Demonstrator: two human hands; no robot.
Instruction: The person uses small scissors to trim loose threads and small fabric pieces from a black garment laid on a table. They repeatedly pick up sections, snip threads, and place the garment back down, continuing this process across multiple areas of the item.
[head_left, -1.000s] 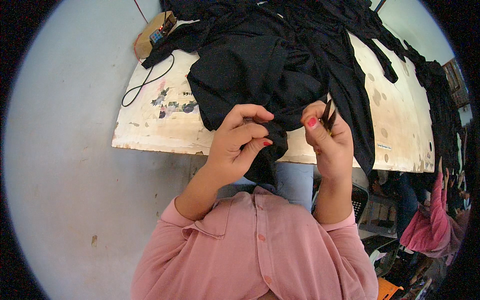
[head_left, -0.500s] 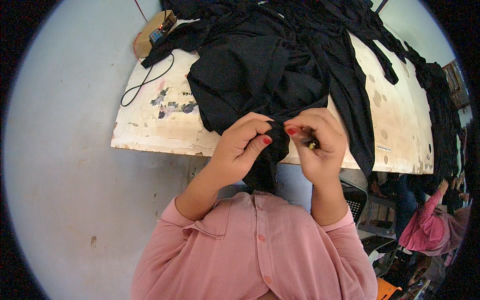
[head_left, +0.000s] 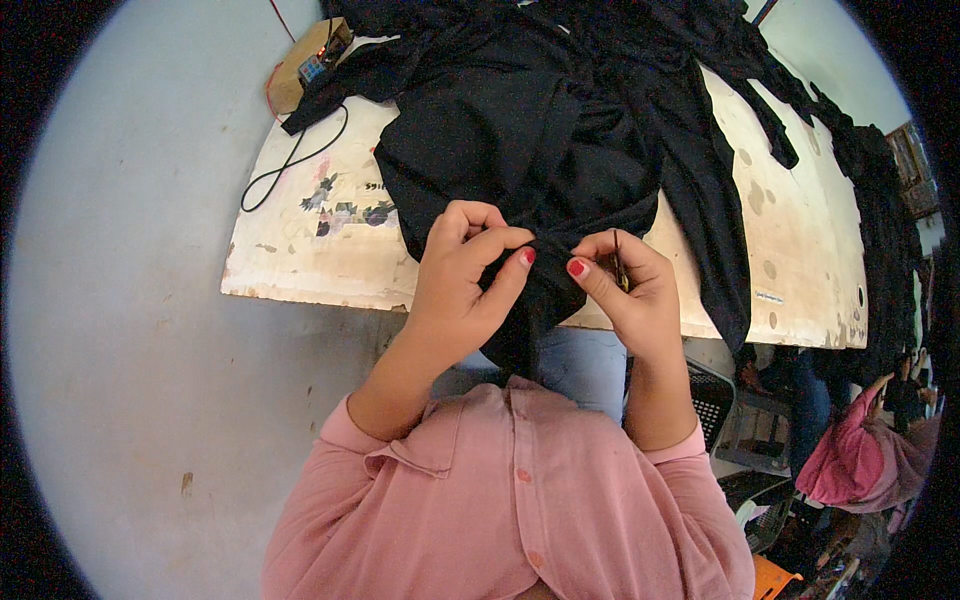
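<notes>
At the far left there is a pale blue-grey wall [head_left: 130,300] with some small stains. Next to it, a thin black cable [head_left: 272,176] makes a loop on a worn, cream-coloured table [head_left: 290,265], and behind the cable stands a light-brown box [head_left: 290,85], with a small dark device [head_left: 315,66] against its side.

The left hand [head_left: 460,280] is in front of the table edge, with its fingers bent. Its thumb and forefinger are nearly closed, and between their tips they pinch a fold of a large, matte black cloth [head_left: 480,130]. This cloth lies in a wide heap on the table; its near part passes between the two hands and hangs over the edge, above light-blue trousers [head_left: 585,365].

The right hand [head_left: 645,300] is half curled. Its thumb and forefinger come close together at the cloth, just beside the left fingertips; whether they grip it firmly, I cannot tell. Inside the same curled fingers it holds a slim, dark, pointed tool with a yellow part [head_left: 620,265], partly hidden.

Farther right, below the table, there is a dark plastic basket with holes [head_left: 710,400], and then a co-worker in a bright pink top [head_left: 845,455].
</notes>
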